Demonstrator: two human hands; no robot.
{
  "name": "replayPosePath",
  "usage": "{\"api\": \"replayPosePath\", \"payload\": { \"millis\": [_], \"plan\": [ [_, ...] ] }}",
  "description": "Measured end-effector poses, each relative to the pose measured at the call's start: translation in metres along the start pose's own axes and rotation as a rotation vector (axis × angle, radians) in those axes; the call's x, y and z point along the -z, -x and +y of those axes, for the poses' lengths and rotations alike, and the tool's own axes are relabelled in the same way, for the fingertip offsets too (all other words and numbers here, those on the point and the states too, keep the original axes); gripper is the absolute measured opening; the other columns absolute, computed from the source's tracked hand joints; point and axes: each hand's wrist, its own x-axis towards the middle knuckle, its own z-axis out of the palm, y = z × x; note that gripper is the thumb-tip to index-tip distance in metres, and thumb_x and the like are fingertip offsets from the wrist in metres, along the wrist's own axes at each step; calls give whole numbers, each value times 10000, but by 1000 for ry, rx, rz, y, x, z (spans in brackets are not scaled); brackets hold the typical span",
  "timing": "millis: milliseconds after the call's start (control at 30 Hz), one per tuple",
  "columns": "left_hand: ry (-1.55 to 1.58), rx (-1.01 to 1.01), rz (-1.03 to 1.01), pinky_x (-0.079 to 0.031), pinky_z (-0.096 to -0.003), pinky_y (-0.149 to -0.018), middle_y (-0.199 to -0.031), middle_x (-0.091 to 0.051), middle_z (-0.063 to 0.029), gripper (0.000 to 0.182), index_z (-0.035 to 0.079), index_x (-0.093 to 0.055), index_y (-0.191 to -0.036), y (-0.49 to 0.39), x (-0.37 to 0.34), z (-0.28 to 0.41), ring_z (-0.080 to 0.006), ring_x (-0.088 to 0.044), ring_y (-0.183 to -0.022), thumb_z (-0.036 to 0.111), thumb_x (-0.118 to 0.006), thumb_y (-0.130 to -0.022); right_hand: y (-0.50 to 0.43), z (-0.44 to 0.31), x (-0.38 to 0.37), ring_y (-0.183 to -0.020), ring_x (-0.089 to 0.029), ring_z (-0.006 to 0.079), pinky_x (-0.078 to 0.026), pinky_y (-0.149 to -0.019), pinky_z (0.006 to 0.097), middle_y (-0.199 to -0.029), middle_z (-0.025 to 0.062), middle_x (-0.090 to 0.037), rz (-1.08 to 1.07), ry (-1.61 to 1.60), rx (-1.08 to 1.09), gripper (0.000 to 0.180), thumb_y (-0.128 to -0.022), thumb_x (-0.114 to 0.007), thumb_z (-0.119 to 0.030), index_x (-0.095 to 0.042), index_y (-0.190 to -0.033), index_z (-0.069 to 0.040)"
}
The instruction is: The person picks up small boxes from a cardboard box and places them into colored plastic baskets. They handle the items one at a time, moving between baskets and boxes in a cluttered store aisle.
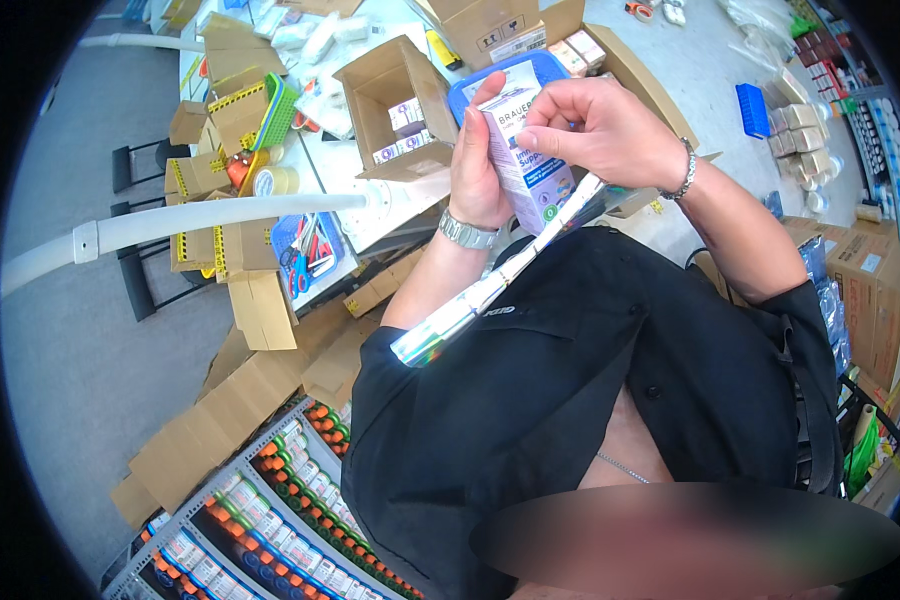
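A white and lilac Brauer carton [529, 184] stands tilted in my left hand [476, 176], its printed front facing up at me. Its thumb and fingers grip the carton's left side and back. My right hand [600, 131] is over the carton's front, thumb and fingertips pinched together close to the printed face. Whether a small piece sits in that pinch is hidden. From under the right hand's curled fingers a shiny holographic strip [495, 281] hangs down to the left across my black shirt; it appears to be held there.
An open cardboard box [397, 112] with similar cartons [406, 114] stands on the white table [319, 161]. A blue basket [551, 64] is behind my hands. Scissors [298, 270] lie in a blue tray at left. A white pole [232, 214] crosses the view. Bottle racks [270, 487] stand lower left.
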Motion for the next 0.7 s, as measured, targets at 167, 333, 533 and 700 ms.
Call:
{"api": "replayPosePath", "payload": {
  "millis": [167, 333, 533, 700],
  "plan": [
    [-40, 5, -10, -465, -475, -1041, -1405, -495, -169, 569, 169, -400, -1447, -3, 1, -3, -301, -524, -1269, 549, -386, -1024, 0, -1, 2, -596, -516, 36, -409, -541, 218, -654, -19, -589, 85, 191, -28, 229, -876, -757, -222, -643, -866, -24],
    [86, 24, -17, -522, -456, -953, -1386, -511, -153, 601, 176, -399, -1464, -14, 0, -2, -289, -558, -1212, 574, -379, -1015, 8, 21, 30, -628, -559, 93, -456, -587, 266, -666, 28, -609, 167, 269, -136, 433, -850, -760, -391, -658, -1061, -27],
    [173, 155, -89, -574, -458, -857, -1278, -592, -128, 616, 193, -417, -1440, -48, 12, -25, -283, -628, -1097, 619, -364, -998, 31, 77, 42, -706, -519, 78, -425, -618, 249, -856, 11, -614, -257, -333, -458, 598, -906, -711, -407, -592, -1286, 40],
    [78, 394, 87, -540, -375, -908, -1270, -597, -131, 524, 60, -436, -1383, -47, 30, -87, -255, -630, -1092, 437, -498, -1025, 40, 118, 48, -757, -552, 67, -432, -638, 242, -892, 20, -661, -225, -252, -594, 517, -905, -721, -371, -638, -1222, 29]
  ]
}}
